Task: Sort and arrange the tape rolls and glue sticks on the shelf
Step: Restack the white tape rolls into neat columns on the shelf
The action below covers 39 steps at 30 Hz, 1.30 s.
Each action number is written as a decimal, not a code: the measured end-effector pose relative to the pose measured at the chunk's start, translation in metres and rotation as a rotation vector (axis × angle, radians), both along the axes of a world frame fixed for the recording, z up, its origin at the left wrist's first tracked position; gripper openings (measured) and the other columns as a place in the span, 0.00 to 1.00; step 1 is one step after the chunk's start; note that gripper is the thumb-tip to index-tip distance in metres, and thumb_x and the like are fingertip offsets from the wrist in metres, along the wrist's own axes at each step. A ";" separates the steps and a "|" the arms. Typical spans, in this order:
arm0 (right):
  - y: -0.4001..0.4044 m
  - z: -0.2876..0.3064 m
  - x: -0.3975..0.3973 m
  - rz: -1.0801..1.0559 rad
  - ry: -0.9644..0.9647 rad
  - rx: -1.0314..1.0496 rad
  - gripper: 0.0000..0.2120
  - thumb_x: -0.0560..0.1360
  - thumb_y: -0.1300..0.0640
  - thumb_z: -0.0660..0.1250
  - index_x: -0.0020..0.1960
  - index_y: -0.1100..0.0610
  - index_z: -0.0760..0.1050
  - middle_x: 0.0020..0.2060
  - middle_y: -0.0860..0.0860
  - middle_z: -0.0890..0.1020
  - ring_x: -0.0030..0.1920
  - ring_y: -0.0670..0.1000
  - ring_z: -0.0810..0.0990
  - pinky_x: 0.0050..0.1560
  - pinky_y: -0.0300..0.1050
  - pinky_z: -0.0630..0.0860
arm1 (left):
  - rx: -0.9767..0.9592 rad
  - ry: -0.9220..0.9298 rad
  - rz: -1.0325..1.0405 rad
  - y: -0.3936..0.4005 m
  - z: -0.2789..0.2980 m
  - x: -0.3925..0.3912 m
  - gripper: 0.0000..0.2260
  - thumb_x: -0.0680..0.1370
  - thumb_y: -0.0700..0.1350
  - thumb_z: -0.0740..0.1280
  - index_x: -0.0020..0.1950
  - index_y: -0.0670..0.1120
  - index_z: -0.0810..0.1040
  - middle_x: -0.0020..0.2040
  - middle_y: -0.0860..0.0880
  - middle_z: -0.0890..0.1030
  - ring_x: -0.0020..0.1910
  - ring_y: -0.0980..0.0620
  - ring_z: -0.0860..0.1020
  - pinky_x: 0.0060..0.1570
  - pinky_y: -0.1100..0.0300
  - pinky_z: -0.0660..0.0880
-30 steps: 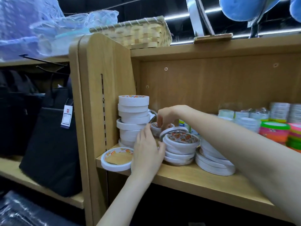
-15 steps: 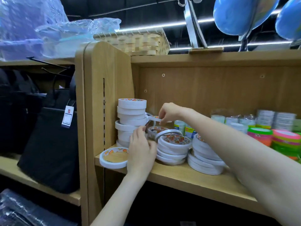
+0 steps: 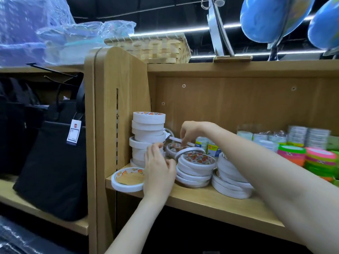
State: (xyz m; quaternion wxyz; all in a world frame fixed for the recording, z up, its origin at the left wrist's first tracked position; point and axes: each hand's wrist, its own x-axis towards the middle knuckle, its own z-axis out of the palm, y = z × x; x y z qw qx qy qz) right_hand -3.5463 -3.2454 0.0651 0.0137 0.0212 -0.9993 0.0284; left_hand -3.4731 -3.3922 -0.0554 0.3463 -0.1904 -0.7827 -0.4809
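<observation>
A tall stack of white tape rolls (image 3: 148,132) stands against the left wall of the wooden shelf (image 3: 220,204). One wide roll (image 3: 128,178) lies flat at the front left corner. Two lower stacks of rolls (image 3: 196,167) (image 3: 229,182) lean in the middle. My left hand (image 3: 159,169) is at the foot of the tall stack with bent fingertips touching it; its palm side is hidden. My right hand (image 3: 192,131) reaches in behind and pinches a thin white tape roll (image 3: 174,138) above a small roll (image 3: 173,149). Glue sticks (image 3: 212,149) stand behind my right forearm.
Neon green, pink and orange tape rolls (image 3: 315,158) and plastic-wrapped packs (image 3: 311,136) fill the shelf's right side. A black bag (image 3: 51,162) with a price tag hangs on the left. A wicker basket (image 3: 156,48) and blue globes (image 3: 271,17) sit on top.
My right hand has lifted a thin white roll from behind the stacks. My left hand's fingers have bent and slid slightly down the tall stack. The camera has tilted upward.
</observation>
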 end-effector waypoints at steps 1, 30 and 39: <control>0.001 0.000 0.001 0.007 -0.020 -0.036 0.07 0.72 0.57 0.71 0.46 0.60 0.79 0.45 0.55 0.82 0.42 0.50 0.79 0.45 0.47 0.79 | 0.003 -0.008 -0.001 0.000 0.000 0.001 0.18 0.75 0.37 0.62 0.64 0.44 0.65 0.58 0.51 0.68 0.59 0.57 0.65 0.51 0.68 0.59; 0.022 0.003 0.077 0.239 0.009 -0.009 0.07 0.73 0.60 0.69 0.49 0.57 0.74 0.36 0.44 0.74 0.36 0.44 0.72 0.37 0.37 0.68 | -0.150 0.057 -0.419 -0.011 -0.004 -0.007 0.17 0.72 0.54 0.63 0.59 0.50 0.73 0.57 0.55 0.73 0.59 0.58 0.72 0.60 0.60 0.70; 0.038 0.029 0.099 0.242 0.307 -0.186 0.12 0.68 0.64 0.73 0.50 0.57 0.78 0.41 0.50 0.81 0.38 0.44 0.77 0.37 0.28 0.70 | -0.107 0.023 -0.431 -0.010 -0.003 -0.009 0.19 0.74 0.45 0.70 0.61 0.51 0.68 0.59 0.53 0.71 0.60 0.58 0.70 0.60 0.60 0.69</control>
